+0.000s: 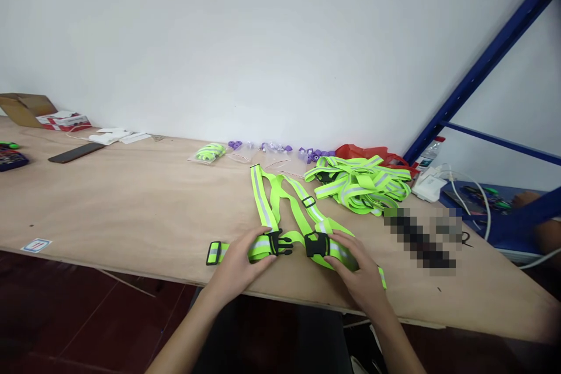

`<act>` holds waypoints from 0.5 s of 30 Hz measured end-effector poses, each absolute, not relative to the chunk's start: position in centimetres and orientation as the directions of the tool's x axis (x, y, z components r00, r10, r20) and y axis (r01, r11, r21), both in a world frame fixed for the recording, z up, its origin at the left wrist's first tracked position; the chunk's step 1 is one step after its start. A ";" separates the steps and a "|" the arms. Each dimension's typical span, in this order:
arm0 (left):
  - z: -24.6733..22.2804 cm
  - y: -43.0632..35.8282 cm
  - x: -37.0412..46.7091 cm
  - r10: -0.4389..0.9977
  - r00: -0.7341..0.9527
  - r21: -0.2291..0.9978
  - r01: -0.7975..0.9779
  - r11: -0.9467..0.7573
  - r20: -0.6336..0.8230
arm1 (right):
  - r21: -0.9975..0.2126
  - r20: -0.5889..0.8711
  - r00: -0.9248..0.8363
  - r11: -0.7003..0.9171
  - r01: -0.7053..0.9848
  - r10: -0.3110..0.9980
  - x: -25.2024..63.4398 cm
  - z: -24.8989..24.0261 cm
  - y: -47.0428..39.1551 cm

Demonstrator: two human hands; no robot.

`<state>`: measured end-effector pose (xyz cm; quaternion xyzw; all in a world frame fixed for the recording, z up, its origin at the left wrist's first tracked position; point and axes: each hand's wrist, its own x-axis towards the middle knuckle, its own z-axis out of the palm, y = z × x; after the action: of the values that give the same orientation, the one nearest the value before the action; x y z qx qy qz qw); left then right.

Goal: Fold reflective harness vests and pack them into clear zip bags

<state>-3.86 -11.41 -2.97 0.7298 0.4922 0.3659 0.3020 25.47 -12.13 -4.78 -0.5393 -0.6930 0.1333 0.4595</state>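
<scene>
A neon yellow reflective harness (262,198) with grey stripes lies on the table in front of me. My left hand (239,263) grips its black pronged buckle half (274,243) between thumb and fingers. On the right, my right hand (357,263) holds the black socket buckle half (316,244) the same way. The two halves face each other, apart, with a small gap between them. A black strap slider (213,253) sticks out left of my left hand. Another slider (308,201) sits on the right shoulder strap.
Behind on the right lies a heap of similar straps (363,184) beside a red bag (372,155). Along the wall are a bagged strap bundle (210,152), clear bags and purple pieces (315,155). A blue metal frame (477,58) rises at right. A dark flat bar (76,152) lies left.
</scene>
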 end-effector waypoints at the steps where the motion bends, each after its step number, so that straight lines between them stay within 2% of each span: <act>1: -3.0 -11.4 -3.9 0.938 0.263 0.804 0.494 -0.332 0.226 | -0.691 0.488 0.015 0.376 0.617 0.873 25.3 -4.9 -12.2; 7: -2.9 -11.5 -4.3 0.930 0.311 0.805 0.490 -0.335 0.198 | -0.734 0.459 0.055 0.344 0.586 0.887 24.2 -5.2 -12.2; 15: -3.1 -11.8 -4.3 0.927 0.312 0.804 0.486 -0.344 0.208 | -0.719 0.470 0.038 0.358 0.596 0.882 23.9 -5.1 -12.5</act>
<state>-4.30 -11.83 -3.08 0.7438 0.4750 0.3442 0.3203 23.93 -12.54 -5.07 -0.5460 -0.6767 0.1517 0.4700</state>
